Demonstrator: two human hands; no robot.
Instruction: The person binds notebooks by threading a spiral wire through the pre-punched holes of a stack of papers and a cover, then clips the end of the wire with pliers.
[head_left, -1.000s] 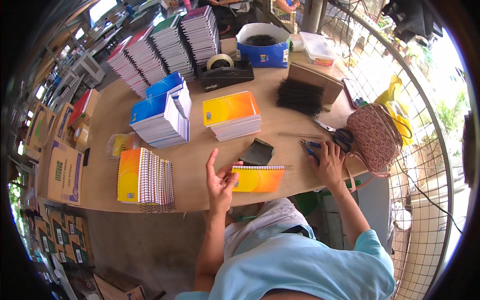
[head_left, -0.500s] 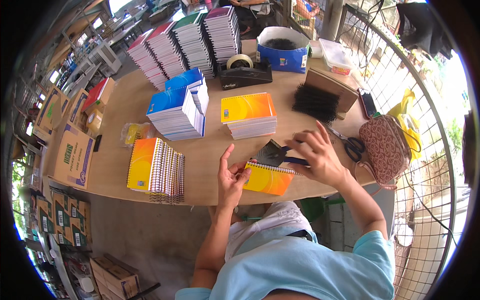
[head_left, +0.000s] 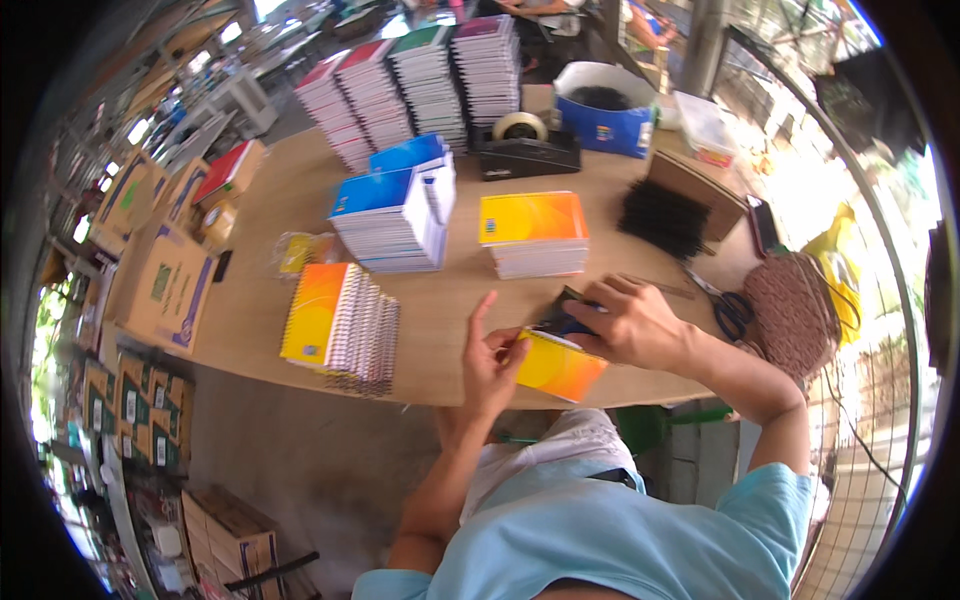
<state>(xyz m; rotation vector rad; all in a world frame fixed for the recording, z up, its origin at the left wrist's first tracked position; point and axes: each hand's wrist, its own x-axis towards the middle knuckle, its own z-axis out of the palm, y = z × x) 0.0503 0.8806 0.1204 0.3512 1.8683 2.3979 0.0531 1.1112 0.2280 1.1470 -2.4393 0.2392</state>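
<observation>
Held notebook (head_left: 562, 370) shows yellow blending into orange. Tape dispenser (head_left: 535, 160) is black. Handbag (head_left: 795, 315) is mottled reddish-brown. Wearer's shirt (head_left: 600, 530) is light blue. Plastic bag (head_left: 846, 262) is yellow.

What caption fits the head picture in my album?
Left hand holds a yellow-orange notebook; right hand grips a blue-handled tool.

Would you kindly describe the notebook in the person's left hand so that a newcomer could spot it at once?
Start at the big tan table and go to its near edge. There the left hand holds a small yellow-orange notebook by its left end, the right hand at its top edge. Unlike the two yellow-orange stacks, it is a single notebook.
</observation>
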